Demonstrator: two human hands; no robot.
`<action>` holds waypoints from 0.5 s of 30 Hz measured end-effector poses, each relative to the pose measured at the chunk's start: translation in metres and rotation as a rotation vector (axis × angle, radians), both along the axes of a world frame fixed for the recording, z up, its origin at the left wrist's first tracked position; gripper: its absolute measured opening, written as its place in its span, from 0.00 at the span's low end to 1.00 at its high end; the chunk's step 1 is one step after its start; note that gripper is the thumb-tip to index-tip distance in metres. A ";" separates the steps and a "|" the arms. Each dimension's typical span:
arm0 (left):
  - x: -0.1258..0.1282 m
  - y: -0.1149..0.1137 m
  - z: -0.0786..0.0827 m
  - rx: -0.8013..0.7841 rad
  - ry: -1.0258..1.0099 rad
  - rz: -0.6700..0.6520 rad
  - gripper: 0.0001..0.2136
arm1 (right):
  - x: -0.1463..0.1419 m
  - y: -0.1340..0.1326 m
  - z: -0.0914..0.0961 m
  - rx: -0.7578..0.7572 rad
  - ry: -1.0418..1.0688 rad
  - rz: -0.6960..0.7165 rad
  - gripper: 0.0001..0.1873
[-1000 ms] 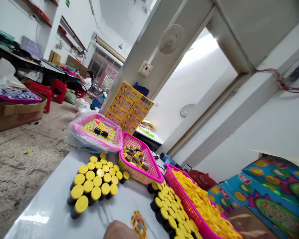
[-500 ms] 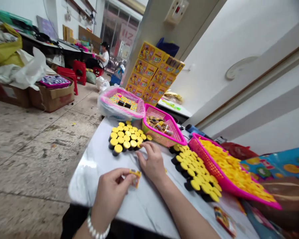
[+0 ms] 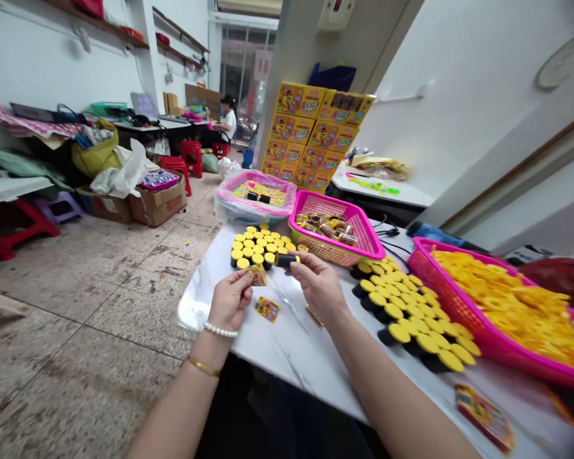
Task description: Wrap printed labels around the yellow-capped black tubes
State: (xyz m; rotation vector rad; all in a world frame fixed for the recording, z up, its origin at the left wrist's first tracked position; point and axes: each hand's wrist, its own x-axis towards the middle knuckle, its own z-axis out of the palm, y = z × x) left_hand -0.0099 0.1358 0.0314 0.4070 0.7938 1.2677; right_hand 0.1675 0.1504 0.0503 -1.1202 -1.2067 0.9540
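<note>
My left hand (image 3: 230, 298) pinches a small yellow printed label (image 3: 257, 275) between thumb and fingers. In my right hand (image 3: 319, 284) is a black canister (image 3: 284, 260) with a yellow lid, held on its side just right of the label. Behind both hands, several upright black canisters with yellow lids (image 3: 249, 245) stand grouped on the white table (image 3: 287, 357). A second printed label (image 3: 268, 308) lies flat below the left hand's label. Another small printed piece (image 3: 314, 315) is partly covered by my right hand. A larger canister group (image 3: 406, 306) stands right of my right forearm.
Behind the canisters are a plastic-lined basket (image 3: 239, 213) of colourful beads and a pink basket (image 3: 316, 243) of label-wrapped canisters. Another pink basket (image 3: 452, 319) at right holds yellow pieces. A label stack (image 3: 484, 417) lies front right. Yellow boxes (image 3: 310, 137) are stacked behind; a person (image 3: 228, 121) sits far off.
My right hand has taken a canister from the left group and lifted it toward the label in my left hand. A label on the table is now uncovered. The view has shifted.
</note>
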 end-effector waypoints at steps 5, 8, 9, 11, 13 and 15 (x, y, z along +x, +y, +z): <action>-0.003 -0.001 -0.004 0.045 -0.022 -0.022 0.15 | -0.012 -0.013 0.004 -0.115 0.151 0.237 0.18; -0.004 -0.001 -0.004 0.046 -0.022 -0.027 0.14 | -0.016 -0.013 0.004 -0.116 0.095 0.243 0.17; -0.004 -0.001 -0.004 0.046 -0.023 -0.028 0.14 | -0.016 -0.013 0.004 -0.119 0.076 0.225 0.16; -0.004 0.000 -0.005 0.049 -0.032 -0.029 0.14 | -0.016 -0.013 0.004 -0.114 0.026 0.175 0.16; -0.004 0.000 -0.006 0.051 -0.047 -0.022 0.15 | -0.016 -0.015 0.004 -0.084 -0.036 0.137 0.16; -0.004 0.000 -0.007 0.052 -0.054 -0.021 0.15 | -0.017 -0.018 0.004 -0.026 -0.124 0.121 0.14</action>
